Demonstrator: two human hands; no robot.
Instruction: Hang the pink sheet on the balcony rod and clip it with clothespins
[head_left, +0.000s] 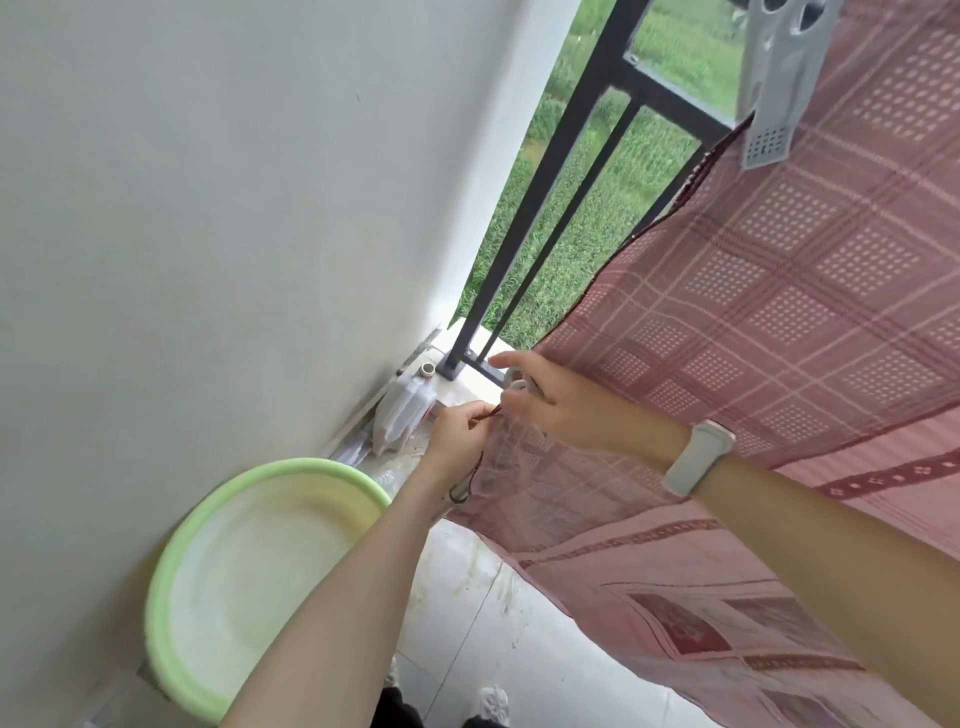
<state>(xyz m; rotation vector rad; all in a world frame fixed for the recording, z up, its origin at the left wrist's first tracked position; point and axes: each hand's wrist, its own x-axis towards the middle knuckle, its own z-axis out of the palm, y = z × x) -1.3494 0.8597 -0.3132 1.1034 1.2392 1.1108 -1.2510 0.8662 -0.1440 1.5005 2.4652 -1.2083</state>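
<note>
The pink checked sheet (753, 322) hangs down across the right side of the view, in front of the black balcony railing (566, 171). A large grey clothespin (774, 88) is clamped on its upper edge at the top right. My left hand (457, 434) pinches the sheet's dark red lower edge between thumb and fingers. My right hand (550, 400), with a white band on the wrist, grips the same edge just beside it, low near the railing's foot. The rod itself is out of view.
A pale green plastic basin (171, 587) stands on the tiled floor against the white wall (208, 208) at lower left. A translucent plastic jug (402, 415) and clutter sit in the corner by the railing post. Green field lies beyond the bars.
</note>
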